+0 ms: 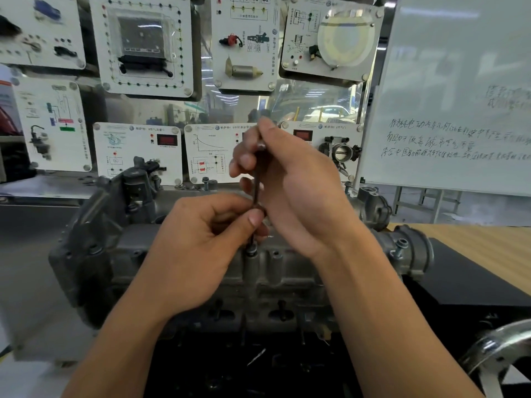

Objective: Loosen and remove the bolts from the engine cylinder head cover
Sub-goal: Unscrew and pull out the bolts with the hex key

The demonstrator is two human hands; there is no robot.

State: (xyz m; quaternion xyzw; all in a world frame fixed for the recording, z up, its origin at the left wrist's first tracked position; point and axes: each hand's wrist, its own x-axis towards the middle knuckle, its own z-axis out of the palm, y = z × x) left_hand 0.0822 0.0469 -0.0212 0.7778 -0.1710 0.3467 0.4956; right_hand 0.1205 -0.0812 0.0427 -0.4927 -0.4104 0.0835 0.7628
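The grey cylinder head cover point(178, 251) lies across the middle of the bench. A thin dark tool shaft point(256, 186) stands nearly upright, its lower end seated on a bolt point(251, 250) in the cover's near row. My left hand point(198, 245) pinches the shaft low down between thumb and fingers. Above it, my right hand point(290, 182) grips the upper part of the shaft, thumb pointing up. Other bolts stick up loose from the cover: one at the far edge point(206, 182), one at the right end point(400, 248).
Training panels with wiring diagrams and parts hang behind the engine, among them a throttle body point(342, 152). A whiteboard point(448, 90) with handwriting stands at the right. A wooden tabletop point(485, 248) and a black mat point(465, 280) lie to the right; a chrome ring point(488, 351) sits at bottom right.
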